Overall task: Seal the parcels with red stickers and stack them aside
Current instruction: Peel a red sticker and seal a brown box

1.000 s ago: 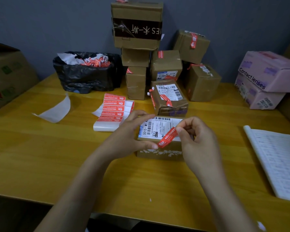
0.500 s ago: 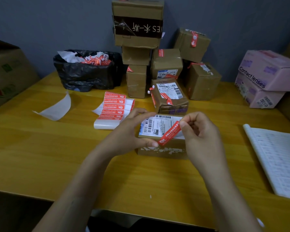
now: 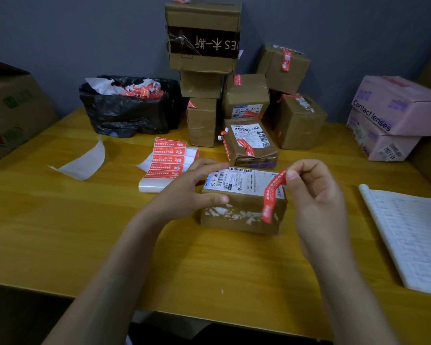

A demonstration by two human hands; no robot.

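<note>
Clasps the parcel (image 3: 237,221) on the surface (image 3: 85,232) with the left grip (image 3: 184,192); pinches the red sticker (image 3: 271,192) by its top end in the right grip (image 3: 316,195).

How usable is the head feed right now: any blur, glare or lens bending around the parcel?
Head view: dim, even light, no harsh glare on the table; the parcel and red sticker are fairly sharp, though fine print on its label is soft; wide-angle bending tilts the pink boxes at the right edge.
</note>
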